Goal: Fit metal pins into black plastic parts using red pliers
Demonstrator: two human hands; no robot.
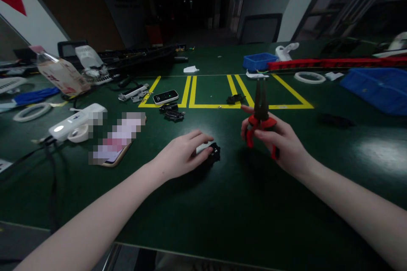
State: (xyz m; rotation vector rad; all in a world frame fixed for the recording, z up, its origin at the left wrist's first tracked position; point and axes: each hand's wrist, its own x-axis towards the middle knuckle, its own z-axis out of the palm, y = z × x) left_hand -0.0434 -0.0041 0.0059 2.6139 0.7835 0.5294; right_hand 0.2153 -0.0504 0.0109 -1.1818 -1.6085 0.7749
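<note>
My right hand (284,142) is closed round the red handles of a pair of long-nose pliers (261,106), whose dark jaws point up and away from me. Low over the green table (222,216), my left hand (182,154) has its thumb and fingers on a small black part (215,152) with a pale strip beside it. Fingers hide much of that part. A similar dark part (235,99) lies beyond, at the yellow tape, and more black pieces (173,113) rest left of it.
A phone (122,139), a white power strip-like device (79,120) and a bottle (60,72) are on the left. Yellow tape (210,106) marks boxes in the middle. Blue bins (378,89) and a tape roll (310,77) stand right, near a long red strip (333,63).
</note>
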